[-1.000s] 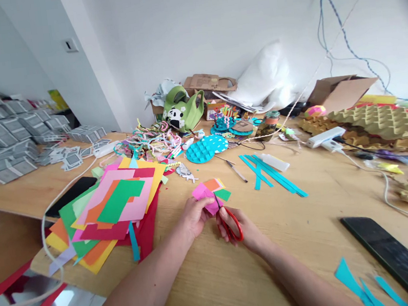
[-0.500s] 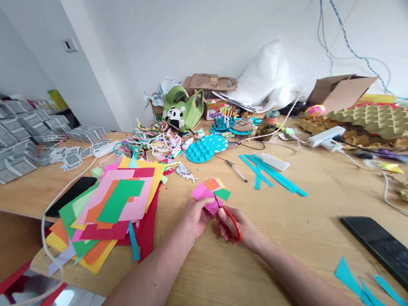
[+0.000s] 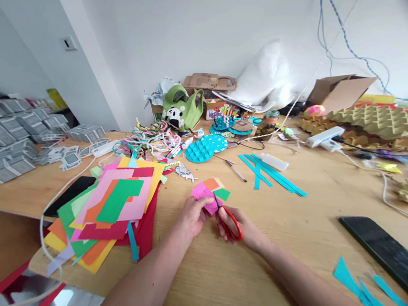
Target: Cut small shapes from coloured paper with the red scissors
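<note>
Pinched between the thumb and fingers of my left hand [image 3: 195,215] is a small piece of magenta paper [image 3: 202,194]. My right hand [image 3: 242,229] grips a pair of red-handled scissors [image 3: 235,222], its fingers in the loops. The dark blades lie against the right side of the magenta paper; how far apart they are is hard to make out. Just beyond the hands, small orange paper [image 3: 212,184] and green paper [image 3: 224,193] pieces rest on the wooden table [image 3: 295,245].
Left of my arms lies a stack of coloured paper [image 3: 116,202]. Blue paper strips [image 3: 273,174], a pen [image 3: 236,172] and a white bottle [image 3: 274,161] are beyond my right hand. A black phone [image 3: 388,254] lies at right, near egg trays [image 3: 384,120]. A white cable [image 3: 43,240] hangs at left.
Hands, paper and scissors hold almost the same position; the scissors have shifted very slightly against the magenta paper. The whole view has moved a touch.
</note>
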The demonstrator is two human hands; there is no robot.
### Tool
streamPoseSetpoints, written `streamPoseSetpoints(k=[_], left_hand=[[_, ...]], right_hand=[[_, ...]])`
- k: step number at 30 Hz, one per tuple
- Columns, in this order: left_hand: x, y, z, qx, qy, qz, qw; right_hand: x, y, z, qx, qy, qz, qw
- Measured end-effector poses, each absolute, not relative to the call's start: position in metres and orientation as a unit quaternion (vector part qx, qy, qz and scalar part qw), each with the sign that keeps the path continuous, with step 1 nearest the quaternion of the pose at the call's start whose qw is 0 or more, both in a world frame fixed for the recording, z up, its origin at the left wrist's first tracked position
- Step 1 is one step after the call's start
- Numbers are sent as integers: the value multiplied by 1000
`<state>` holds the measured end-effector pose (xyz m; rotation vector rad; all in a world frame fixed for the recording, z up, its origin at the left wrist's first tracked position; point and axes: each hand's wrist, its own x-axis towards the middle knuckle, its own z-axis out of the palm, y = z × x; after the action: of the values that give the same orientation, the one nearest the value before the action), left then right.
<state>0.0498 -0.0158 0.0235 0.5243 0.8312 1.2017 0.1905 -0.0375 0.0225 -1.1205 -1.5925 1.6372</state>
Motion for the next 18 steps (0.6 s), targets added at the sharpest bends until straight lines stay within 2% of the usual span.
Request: streamPoseSetpoints(k=[18], left_hand=[[50, -16, 27, 238, 379, 540, 713]], right_hand=[[192, -39, 25, -422, -607, 606, 292]])
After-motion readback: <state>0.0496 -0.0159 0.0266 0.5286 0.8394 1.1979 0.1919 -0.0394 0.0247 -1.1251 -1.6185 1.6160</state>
